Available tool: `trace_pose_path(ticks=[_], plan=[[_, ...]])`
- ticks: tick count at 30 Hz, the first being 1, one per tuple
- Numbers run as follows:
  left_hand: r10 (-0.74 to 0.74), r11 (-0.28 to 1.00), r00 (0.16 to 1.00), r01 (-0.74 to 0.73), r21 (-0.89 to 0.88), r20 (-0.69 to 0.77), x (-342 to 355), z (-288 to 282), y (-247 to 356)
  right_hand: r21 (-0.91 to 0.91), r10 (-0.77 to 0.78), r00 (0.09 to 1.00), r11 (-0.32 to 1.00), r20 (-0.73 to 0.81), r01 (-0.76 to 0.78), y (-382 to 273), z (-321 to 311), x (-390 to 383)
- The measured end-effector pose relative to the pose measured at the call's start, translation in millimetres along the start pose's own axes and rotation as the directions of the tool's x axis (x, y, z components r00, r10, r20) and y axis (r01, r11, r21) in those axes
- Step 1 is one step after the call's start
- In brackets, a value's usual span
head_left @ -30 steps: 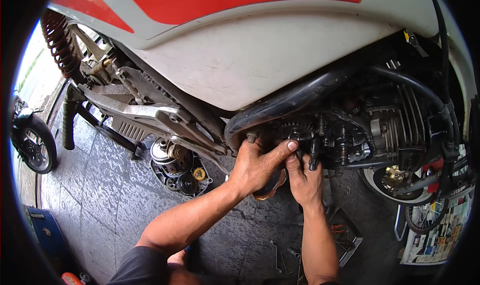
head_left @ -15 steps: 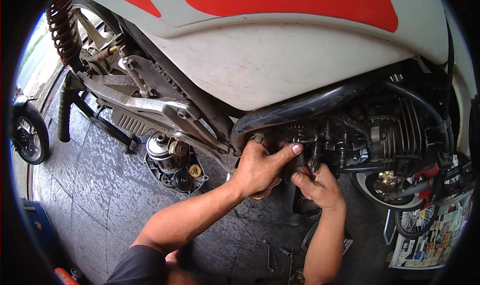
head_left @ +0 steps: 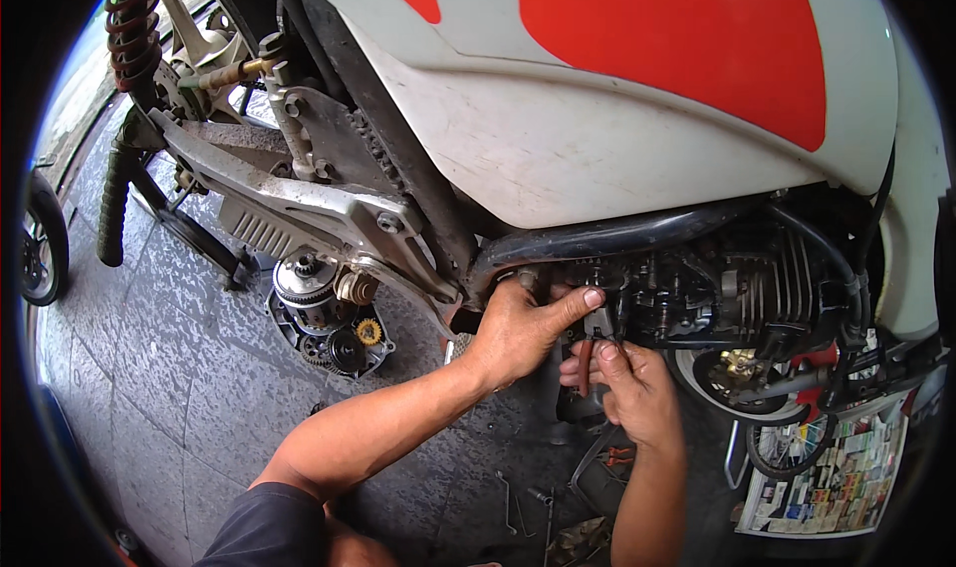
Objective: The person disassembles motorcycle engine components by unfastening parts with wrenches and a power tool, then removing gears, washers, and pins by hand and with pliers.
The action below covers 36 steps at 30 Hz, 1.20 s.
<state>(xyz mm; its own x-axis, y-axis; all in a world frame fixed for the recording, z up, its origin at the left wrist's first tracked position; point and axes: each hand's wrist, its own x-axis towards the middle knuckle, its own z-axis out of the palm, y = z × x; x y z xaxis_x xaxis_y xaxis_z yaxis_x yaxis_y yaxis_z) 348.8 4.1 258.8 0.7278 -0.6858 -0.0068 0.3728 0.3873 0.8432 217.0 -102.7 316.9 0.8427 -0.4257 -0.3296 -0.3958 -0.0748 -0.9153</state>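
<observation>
Bare inner parts of a motorcycle engine [head_left: 662, 303] show under the black frame tube. My left hand [head_left: 518, 333] is closed at the engine's left end, its thumb stretched across the front. Its other fingers curl out of sight behind, so what they grip is hidden. Pliers with a reddish-brown handle [head_left: 585, 368] stand upright beside that thumb, their grey head against the engine's lower side. My right hand [head_left: 642, 388] is closed on the pliers from below, thumb in front and fingertips showing past the handle.
An engine cover [head_left: 284, 318] with a clutch drum [head_left: 304, 286] and several gears lies on the tiled floor at left. The kickstand and footrest bracket [head_left: 299, 199] jut out above it. Several wrenches [head_left: 508, 502] lie below my hands. A printed sheet [head_left: 827, 482] is at lower right.
My view has shifted, so the motorcycle's side panel sits lower and turned. My right hand has dropped a little away from the engine, and the reddish-brown handle now shows plainly. My left hand stays put.
</observation>
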Motion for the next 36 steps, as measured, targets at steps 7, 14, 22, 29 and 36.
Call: trace_pose_path(ticks=[7,14,22,29,36], plan=[[-0.189,0.979,0.982,0.188,0.078,0.0,-3.7,-4.5,7.5,-0.153,-0.025,0.985,0.988,-0.17,-0.002,39.6,17.1,18.3],[0.027,0.987,1.0,-0.024,0.157,-0.014,1.7,-3.4,-13.9,-0.301,-0.349,0.928,0.906,-0.133,0.298,45.3,-9.5,46.2],[0.102,0.944,0.994,-0.082,0.32,-0.047,0.1,1.2,-24.9,-0.199,-0.403,0.906,0.906,-0.129,0.375,48.3,-10.0,57.9],[0.118,0.936,0.987,-0.073,0.344,-0.11,-2.4,10.0,-23.6,-0.194,-0.375,0.916,0.918,-0.142,0.346,39.1,-12.8,50.6],[0.194,0.936,0.974,-0.149,0.32,-0.113,-4.6,13.4,-20.8,-0.208,-0.299,0.954,0.934,-0.009,0.291,38.0,-26.3,50.5]])
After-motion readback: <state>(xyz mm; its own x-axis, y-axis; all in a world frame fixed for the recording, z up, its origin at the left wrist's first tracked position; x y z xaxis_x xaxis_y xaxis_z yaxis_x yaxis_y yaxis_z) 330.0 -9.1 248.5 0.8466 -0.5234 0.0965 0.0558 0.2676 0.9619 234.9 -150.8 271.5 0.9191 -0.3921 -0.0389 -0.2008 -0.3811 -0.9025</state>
